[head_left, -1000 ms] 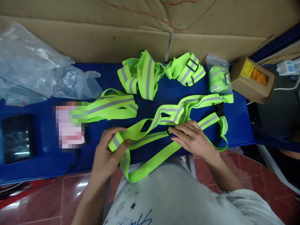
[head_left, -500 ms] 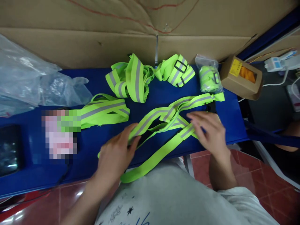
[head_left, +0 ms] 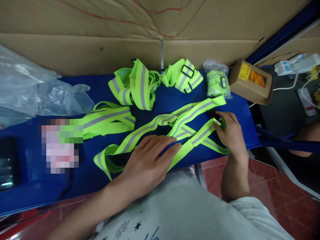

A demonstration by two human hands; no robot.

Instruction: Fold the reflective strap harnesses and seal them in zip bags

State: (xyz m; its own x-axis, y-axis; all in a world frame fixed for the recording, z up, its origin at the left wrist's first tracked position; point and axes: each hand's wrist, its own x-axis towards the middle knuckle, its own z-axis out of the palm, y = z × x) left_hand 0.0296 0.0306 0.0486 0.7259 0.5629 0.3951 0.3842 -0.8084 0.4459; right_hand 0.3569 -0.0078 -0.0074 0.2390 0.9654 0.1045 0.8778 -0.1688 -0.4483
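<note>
A neon yellow-green reflective strap harness (head_left: 135, 136) with grey stripes lies loosely spread across the blue table (head_left: 85, 180). My left hand (head_left: 151, 160) is over its front part, palm down with fingers stretched out, partly hiding the band beneath. At the right, my right hand (head_left: 231, 133) has its thumb and fingers closed around one end of the strap, beside a dark piece that is hard to make out. One looped band curls on the table left of my left hand.
Behind lie a loose strap bundle (head_left: 142, 85), a rolled one with black buckles (head_left: 183, 75) and a bagged one (head_left: 217, 83). A folded bundle (head_left: 110, 121) sits left, near clear plastic bags (head_left: 72, 95). A cardboard box (head_left: 251, 81) stands back right. Another person's arm (head_left: 307, 140) shows far right.
My left hand has let go of the left band and moved right over the harness. My right hand has moved right and up, taking the strap's end with it.
</note>
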